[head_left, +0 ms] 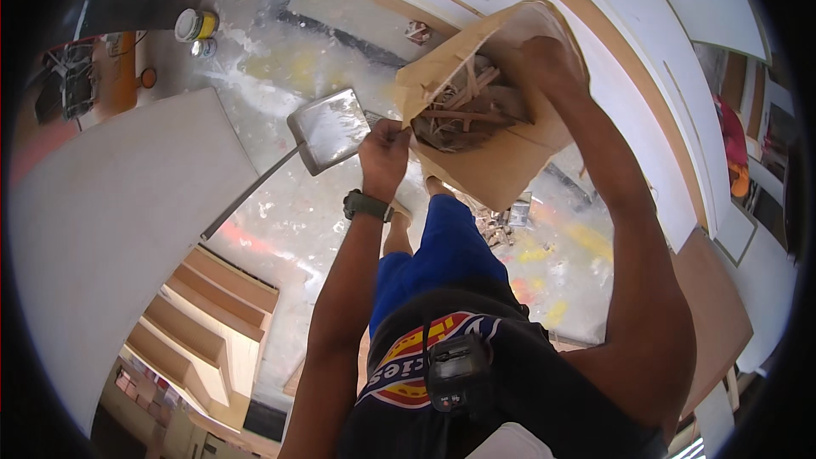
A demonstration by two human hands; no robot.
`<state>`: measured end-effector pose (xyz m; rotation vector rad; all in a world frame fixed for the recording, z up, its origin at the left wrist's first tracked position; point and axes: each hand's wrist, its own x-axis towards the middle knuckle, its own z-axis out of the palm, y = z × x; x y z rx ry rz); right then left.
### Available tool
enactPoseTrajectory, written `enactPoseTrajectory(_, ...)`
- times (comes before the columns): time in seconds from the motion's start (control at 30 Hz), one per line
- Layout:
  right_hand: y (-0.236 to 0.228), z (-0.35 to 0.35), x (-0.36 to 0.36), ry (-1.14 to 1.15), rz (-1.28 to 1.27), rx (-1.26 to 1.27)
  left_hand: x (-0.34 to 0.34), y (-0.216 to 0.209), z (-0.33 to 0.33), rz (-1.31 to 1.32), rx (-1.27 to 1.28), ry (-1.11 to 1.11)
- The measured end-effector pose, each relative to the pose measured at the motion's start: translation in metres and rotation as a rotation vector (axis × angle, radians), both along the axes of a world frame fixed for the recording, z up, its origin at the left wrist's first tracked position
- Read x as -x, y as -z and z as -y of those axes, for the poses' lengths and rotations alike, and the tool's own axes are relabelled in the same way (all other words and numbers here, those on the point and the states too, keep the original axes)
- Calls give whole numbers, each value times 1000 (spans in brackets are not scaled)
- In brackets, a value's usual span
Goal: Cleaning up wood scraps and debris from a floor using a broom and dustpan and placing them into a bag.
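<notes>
A brown cardboard box is tilted in front of me, its open top showing wood scraps and dusty debris inside. At the near left corner, my left hand is closed on the box's edge. My right hand reaches over the right side into the box, against its inner wall; its fingers are hidden. Just left of my left hand, a metal dustpan with a long handle lies on the floor.
Wood offcuts lie on the paint-stained floor by my feet. White panels run along the right. A large pale board stands left, with wooden shelving below it. Paint cans and an orange machine are far left.
</notes>
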<state>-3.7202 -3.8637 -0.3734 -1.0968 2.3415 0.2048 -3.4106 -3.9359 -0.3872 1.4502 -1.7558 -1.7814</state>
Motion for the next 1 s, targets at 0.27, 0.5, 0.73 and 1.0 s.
enactPoseTrajectory(0.27, 187, 18, 12, -280, -105, -144, 18, -7, -15, -31, 8, -80)
enactPoseTrajectory(0.5, 196, 21, 1, -304, -103, -96, -6, -32, -6, 53, -34, -10)
enactPoseTrajectory(0.73, -3, -7, -45, -107, -102, 228, -182, -12, 5, 106, -150, -92)
enactPoseTrajectory(1.0, -85, -145, -120, 260, -296, 764, -425, -12, 129, 2, -669, -914)
